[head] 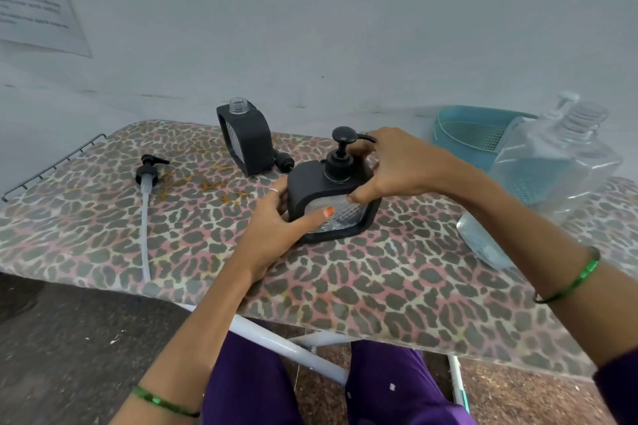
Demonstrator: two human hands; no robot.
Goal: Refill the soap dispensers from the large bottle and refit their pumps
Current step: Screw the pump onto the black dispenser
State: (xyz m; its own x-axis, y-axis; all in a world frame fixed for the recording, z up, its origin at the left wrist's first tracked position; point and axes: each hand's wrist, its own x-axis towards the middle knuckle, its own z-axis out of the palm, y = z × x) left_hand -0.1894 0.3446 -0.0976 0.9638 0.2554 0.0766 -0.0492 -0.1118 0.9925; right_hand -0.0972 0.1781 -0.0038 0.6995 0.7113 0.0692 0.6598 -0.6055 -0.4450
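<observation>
Nearby, open dispenser (245, 138), loose pump (149, 169), large bottle (549, 179), basket (473, 134)

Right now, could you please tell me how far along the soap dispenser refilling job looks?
Partly done. The near black-cased dispenser has its black pump fitted, and both the left hand and right hand hold it. The far black-cased dispenser stands with an open neck. A loose black pump with a long white tube lies on the leopard-print board. The large clear bottle lies uncapped at right.
</observation>
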